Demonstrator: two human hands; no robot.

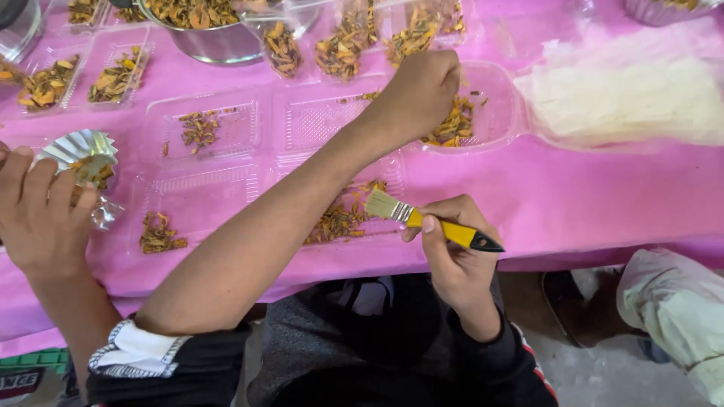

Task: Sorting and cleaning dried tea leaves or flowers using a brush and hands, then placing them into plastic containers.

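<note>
My left hand point(418, 90) reaches across the pink table cloth point(588, 196) into a clear plastic tray point(500, 113). Its fingers curl down on the yellow-orange dried petals point(456, 124) lying there; the fingertips are hidden. My right hand point(456, 264) stays near the table's front edge and grips a small paintbrush point(452, 232) with a yellow handle, black end and pale bristles. The bristles point left over a heap of petals point(339, 222) in a near tray.
Several clear trays point(204, 128) with petals lie across the cloth. A steel bowl point(219, 41) of petals stands at the back. A pile of white sheets point(626, 94) lies at the right. Another person's hand point(38, 218) holds a foil cup point(79, 151) at the left.
</note>
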